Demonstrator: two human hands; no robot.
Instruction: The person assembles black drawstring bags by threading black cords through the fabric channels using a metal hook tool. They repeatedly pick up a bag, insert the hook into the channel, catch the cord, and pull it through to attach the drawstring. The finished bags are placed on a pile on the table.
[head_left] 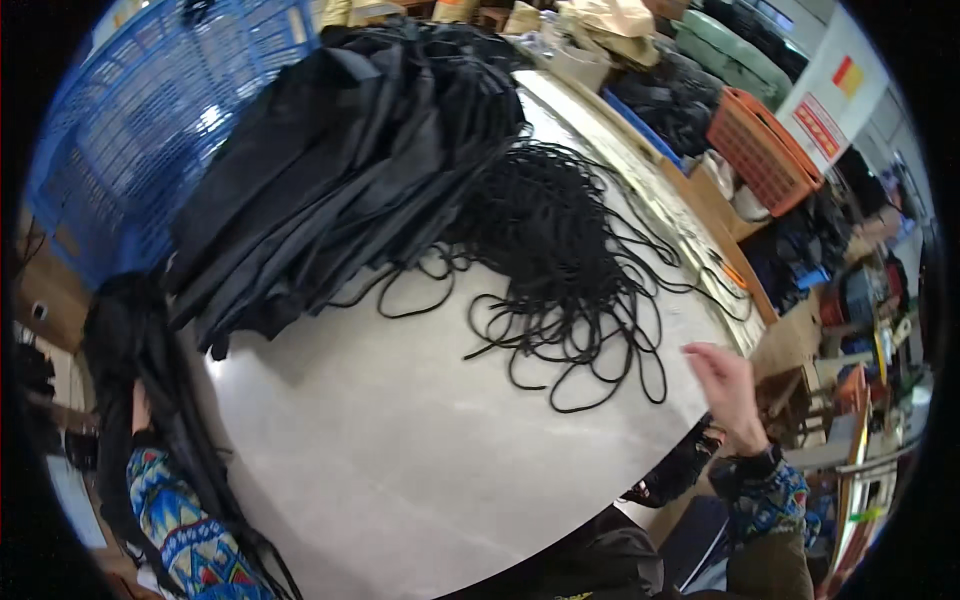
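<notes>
Seen from the middle of the counter (400, 440), a black fabric pile (340, 180) lies at eleven o'clock and tangled black cords (550, 230) spread at one. At nine, the left hand (141, 408) is against a black cloth bundle (125, 320), fingers hidden; I cannot tell whether it grips. At three, the right hand (727, 395) is released, holding nothing.

Brightly lit bench (400, 450) between left hand (140, 408) and right hand (730, 393), soft glare; shadow under dark cloth pile (330, 180) beyond them (folds near-black). Fisheye bends edges, black rim.
</notes>
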